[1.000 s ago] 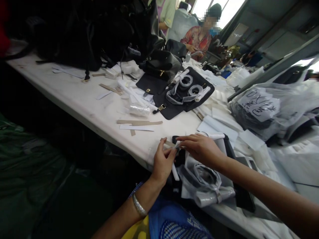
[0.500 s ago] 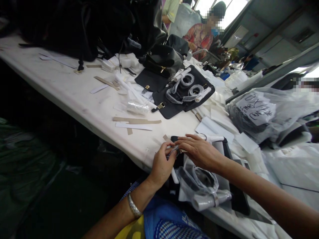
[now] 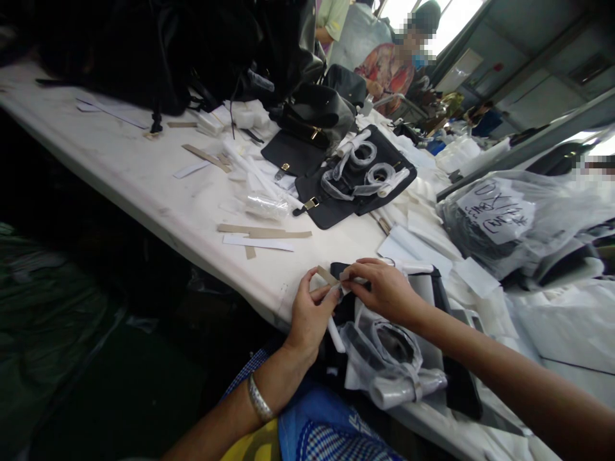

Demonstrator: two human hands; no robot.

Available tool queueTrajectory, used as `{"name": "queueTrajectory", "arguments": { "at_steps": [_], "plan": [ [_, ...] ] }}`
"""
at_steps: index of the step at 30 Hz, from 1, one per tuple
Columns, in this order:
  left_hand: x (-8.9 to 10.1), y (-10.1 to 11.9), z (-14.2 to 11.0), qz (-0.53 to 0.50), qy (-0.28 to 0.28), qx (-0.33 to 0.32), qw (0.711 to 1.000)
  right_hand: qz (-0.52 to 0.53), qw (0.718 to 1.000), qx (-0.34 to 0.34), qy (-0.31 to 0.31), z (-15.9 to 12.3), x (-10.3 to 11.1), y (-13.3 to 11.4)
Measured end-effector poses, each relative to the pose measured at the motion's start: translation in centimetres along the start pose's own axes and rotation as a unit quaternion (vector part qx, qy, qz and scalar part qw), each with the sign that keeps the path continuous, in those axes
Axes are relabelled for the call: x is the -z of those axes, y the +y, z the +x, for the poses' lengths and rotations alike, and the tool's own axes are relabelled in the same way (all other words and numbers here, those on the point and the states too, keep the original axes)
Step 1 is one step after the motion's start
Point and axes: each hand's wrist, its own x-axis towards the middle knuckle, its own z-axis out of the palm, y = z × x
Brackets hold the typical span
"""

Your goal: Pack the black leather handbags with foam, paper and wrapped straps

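Head view: narrow tan card-like strip (image 3: 327, 275) between hands, beside black bag (image 3: 464, 384) on white table (image 3: 202, 211). Likely light, bendable, easily creased; best pinched near end. Left hand (image 3: 310, 314), knuckles outward, pinches strip; right hand (image 3: 384, 288), palm down, fingertips together, hold unclear.

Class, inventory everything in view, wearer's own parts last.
Table: one, white, central
Bag pile: uncountable, black, upper left
Middle bag: one, black, centre
Plastic sack: one, translucent, right
Loose strips: several, mostly beige, tabletop
Near bag: one, black, foreground
Wrapped parts: several, whitish, on bags
Co-workers: at least two, mixed clothing, background
Held strip: one, beige, foreground
Bracelet: one, silver, left wrist
Left grip: one, bare, pinching strip
Right grip: one, bare, at strip
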Motion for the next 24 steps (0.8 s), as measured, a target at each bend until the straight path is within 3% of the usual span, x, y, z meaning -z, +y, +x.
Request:
{"name": "queueTrajectory", "arguments": {
  "at_steps": [5,10,13,17,24],
  "plan": [
    [0.2,0.8,0.4,-0.006,-0.017,0.053,0.998,0.027,0.999,-0.016,-0.020,0.8,-0.1,0.8],
    [0.4,0.7,0.3,-0.003,-0.063,-0.005,0.998,0.038,0.997,-0.028,-0.061,1.8,0.2,0.7],
    [0.5,0.6,0.2,0.009,-0.084,-0.032,0.996,0.017,0.997,-0.001,-0.071,2.0,0.3,0.5],
    [0.6,0.4,0.3,0.003,-0.082,-0.021,0.996,0.021,0.998,0.038,-0.054,1.8,-0.2,0.4],
    [0.9,0.3,0.0,0.034,-0.093,-0.030,0.995,0.020,0.999,0.042,0.002,1.3,-1.0,0.5]
  ]
}}
